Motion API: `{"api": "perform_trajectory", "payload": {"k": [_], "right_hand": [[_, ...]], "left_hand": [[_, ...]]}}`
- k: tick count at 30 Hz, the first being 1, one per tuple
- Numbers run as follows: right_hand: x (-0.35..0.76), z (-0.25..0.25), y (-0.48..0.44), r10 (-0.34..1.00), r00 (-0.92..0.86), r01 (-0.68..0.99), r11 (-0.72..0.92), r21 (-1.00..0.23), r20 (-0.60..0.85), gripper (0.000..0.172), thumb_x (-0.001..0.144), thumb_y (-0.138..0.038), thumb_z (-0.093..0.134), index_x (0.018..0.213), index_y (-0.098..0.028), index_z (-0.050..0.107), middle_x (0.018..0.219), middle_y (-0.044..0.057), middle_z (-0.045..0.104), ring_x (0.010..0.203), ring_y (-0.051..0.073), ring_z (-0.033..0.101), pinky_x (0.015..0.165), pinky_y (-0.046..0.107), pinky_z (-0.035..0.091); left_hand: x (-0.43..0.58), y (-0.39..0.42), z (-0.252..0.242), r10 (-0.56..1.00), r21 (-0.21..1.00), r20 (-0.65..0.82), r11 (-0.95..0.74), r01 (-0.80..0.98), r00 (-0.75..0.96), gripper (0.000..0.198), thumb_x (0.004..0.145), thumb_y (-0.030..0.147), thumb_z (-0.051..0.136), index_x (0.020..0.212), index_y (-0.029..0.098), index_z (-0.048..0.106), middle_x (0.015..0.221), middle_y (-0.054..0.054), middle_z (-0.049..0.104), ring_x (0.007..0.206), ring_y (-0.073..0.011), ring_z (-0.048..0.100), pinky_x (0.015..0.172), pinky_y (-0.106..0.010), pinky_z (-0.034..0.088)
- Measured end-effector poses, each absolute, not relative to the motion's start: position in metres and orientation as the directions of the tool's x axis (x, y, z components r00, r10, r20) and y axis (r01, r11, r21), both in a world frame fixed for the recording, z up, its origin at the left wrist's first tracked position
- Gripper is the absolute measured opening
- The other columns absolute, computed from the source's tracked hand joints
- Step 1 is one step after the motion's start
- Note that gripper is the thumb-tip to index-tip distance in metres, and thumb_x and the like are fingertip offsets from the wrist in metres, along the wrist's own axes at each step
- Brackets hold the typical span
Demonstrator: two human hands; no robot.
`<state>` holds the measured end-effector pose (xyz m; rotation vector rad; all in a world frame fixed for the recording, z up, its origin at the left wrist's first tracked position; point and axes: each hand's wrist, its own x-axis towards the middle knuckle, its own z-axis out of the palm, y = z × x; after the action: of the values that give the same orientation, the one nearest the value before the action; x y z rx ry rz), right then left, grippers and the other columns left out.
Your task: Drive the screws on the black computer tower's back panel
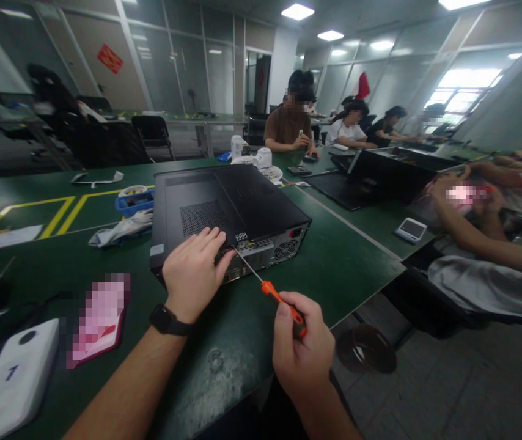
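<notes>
A black computer case (261, 195) lies on its side on the green table, its rear panel with a fan grille (285, 249) facing me. My left hand (197, 263), a dark watch at its wrist, rests with fingers stretched out on the top near the rear edge. Its thumb lies close to the tip of a screwdriver (270, 289). That screwdriver has an orange and dark handle, and my right hand (304, 342) is wrapped round it. The shaft slants up to the rear edge of the case; whether the tip sits in a screw is too small to tell.
Left of the case lie a blue tray (135, 201), grey gloves (123, 229), a pink pixelated item (100, 324) and a white device marked 1 (18, 373). A co-worker's arms (472, 214) are at the right, beside another open case (389, 174) and a small scale-like device (411, 230).
</notes>
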<state>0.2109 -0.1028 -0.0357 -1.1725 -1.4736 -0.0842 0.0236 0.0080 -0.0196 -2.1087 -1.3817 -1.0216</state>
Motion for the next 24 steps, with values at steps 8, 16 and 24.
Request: {"api": "perform_trajectory", "payload": {"k": [8,16,24], "right_hand": [[0.2114,-0.0338,-0.1043,0.606,0.190,0.653,0.509,-0.560,0.772,0.023,0.099,-0.018,0.056,0.122,-0.021,0.061,0.099,0.006,0.071,0.082,0.017,0.072,0.072,0.030,0.061],[0.2124,-0.0311,-0.1033,0.633,0.214,0.654,0.473,-0.590,0.744,0.018,0.103,-0.020,0.055,0.119,-0.022,0.063,0.091,0.003,0.073,0.071,0.016,0.071,0.066,0.028,0.060],[0.2098,-0.0346,-0.1026,0.593,0.211,0.671,0.490,-0.556,0.777,0.019,0.099,-0.017,0.059,0.117,-0.023,0.063,0.092,0.002,0.072,0.075,0.017,0.072,0.069,0.029,0.061]], "left_hand": [[0.0239,0.0083,-0.0206,0.583,0.031,0.775,-0.420,0.907,0.244,0.034,0.102,0.037,0.065,0.124,0.014,0.076,0.132,-0.013,0.078,0.124,-0.0314,0.074,0.107,-0.048,0.059],[0.0238,0.0080,-0.0199,0.582,0.027,0.775,-0.418,0.908,0.246,0.034,0.102,0.038,0.066,0.124,0.014,0.076,0.131,-0.013,0.078,0.124,-0.0313,0.074,0.106,-0.049,0.060],[0.0234,0.0089,-0.0209,0.586,0.032,0.772,-0.421,0.907,0.245,0.035,0.101,0.038,0.066,0.124,0.014,0.076,0.131,-0.013,0.078,0.123,-0.0321,0.074,0.106,-0.049,0.060]]}}
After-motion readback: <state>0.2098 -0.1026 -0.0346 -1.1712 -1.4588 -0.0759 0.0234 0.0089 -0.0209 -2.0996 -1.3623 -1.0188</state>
